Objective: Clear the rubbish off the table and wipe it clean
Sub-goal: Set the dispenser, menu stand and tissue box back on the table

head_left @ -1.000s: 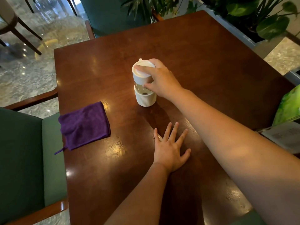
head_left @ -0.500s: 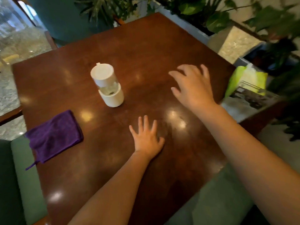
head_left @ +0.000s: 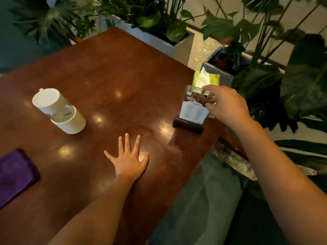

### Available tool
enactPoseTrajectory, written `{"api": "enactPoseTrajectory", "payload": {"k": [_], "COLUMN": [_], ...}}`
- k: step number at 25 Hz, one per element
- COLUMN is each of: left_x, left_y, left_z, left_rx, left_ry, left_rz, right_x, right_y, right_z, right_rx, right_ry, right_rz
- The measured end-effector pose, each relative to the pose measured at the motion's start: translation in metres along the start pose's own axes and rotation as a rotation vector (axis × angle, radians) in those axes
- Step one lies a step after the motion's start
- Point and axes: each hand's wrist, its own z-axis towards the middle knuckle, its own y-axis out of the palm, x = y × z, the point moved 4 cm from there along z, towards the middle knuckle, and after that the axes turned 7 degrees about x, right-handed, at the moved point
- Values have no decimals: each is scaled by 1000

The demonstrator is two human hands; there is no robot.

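A dark brown wooden table (head_left: pixel 109 68) fills the view. My left hand (head_left: pixel 129 159) lies flat on it near the front, fingers spread, holding nothing. My right hand (head_left: pixel 225 105) is at the table's right edge, its fingers curled against the top of a clear menu stand (head_left: pixel 192 110) with a black base; whether they grip it is unclear. Behind the stand lies a green tissue pack (head_left: pixel 206 79) with a white tissue sticking out. A white cup (head_left: pixel 58 110) with a lid stands at the left. A folded purple cloth (head_left: pixel 15 172) lies at the far left edge.
Grey planters (head_left: pixel 180 45) with large leafy plants (head_left: pixel 292 76) stand close behind and to the right of the table. A green chair seat (head_left: pixel 198 200) is below the table's front right edge.
My right hand has let go of the white cup and swung right to the menu stand. The view has turned right, so the cup and cloth sit further left. My left hand stayed flat.
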Motion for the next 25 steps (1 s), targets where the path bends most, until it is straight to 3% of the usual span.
{"api": "enactPoseTrajectory", "payload": {"k": [4, 13, 18, 25], "left_x": [0, 0, -1, -4], "left_y": [0, -1, 0, 5], "left_z": [0, 1, 2, 3], "left_rx": [6, 11, -7, 13], "left_ry": [-1, -10, 6, 3], "left_rz": [13, 14, 17, -17], "right_x": [10, -13, -75, -179], "right_y": [1, -1, 19, 63], "right_z": [-1, 17, 53, 108], "right_rx": [57, 73, -53, -187], "right_ry": [58, -35, -200, -473], "right_rz": [331, 459, 709, 692]}}
